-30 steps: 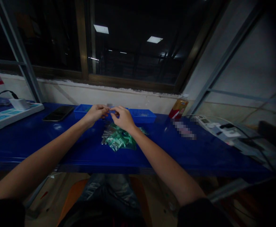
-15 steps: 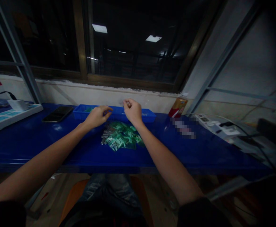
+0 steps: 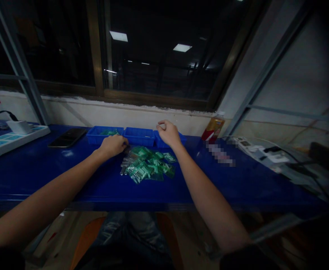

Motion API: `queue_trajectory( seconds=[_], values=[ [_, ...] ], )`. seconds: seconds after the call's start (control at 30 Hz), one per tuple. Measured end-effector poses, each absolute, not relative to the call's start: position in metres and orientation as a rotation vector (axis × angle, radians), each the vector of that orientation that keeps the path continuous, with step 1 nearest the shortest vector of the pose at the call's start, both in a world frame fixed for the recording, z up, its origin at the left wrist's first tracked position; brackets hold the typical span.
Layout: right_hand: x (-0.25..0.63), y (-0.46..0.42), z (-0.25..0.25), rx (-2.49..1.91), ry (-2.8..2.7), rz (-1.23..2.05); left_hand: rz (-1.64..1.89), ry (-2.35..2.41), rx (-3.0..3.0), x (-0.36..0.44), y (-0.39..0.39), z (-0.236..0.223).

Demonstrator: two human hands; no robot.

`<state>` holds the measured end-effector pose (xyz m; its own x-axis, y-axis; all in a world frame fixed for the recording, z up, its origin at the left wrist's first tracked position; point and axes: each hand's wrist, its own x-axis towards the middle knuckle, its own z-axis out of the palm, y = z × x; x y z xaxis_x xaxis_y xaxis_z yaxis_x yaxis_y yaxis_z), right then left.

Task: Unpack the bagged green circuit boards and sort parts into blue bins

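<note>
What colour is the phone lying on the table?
The phone looks black, best seen in the head view.

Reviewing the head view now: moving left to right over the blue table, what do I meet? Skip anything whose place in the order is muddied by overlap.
White power strip → dark phone → left blue bin → middle blue bin → right blue bin → bottle → white plugs and cables.

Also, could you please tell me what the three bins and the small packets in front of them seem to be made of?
The bins look like moulded plastic, fairly smooth, judging by their even blue and thin, straight walls. The packets seem to be thin, glossy plastic film, green-tinted and see-through, with creased highlights.
</note>
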<state>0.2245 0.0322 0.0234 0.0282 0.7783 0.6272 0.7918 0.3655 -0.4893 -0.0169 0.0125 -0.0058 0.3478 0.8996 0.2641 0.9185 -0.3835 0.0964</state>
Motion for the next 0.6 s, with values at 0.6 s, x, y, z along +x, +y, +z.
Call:
queue_trajectory(
  seconds=[0.6],
  values=[
    [0.164,0.004,0.012,-0.96,-1.378,1.226,-1.334,-1.23,-2.722,-0.007,-0.01,0.019]
  ],
)
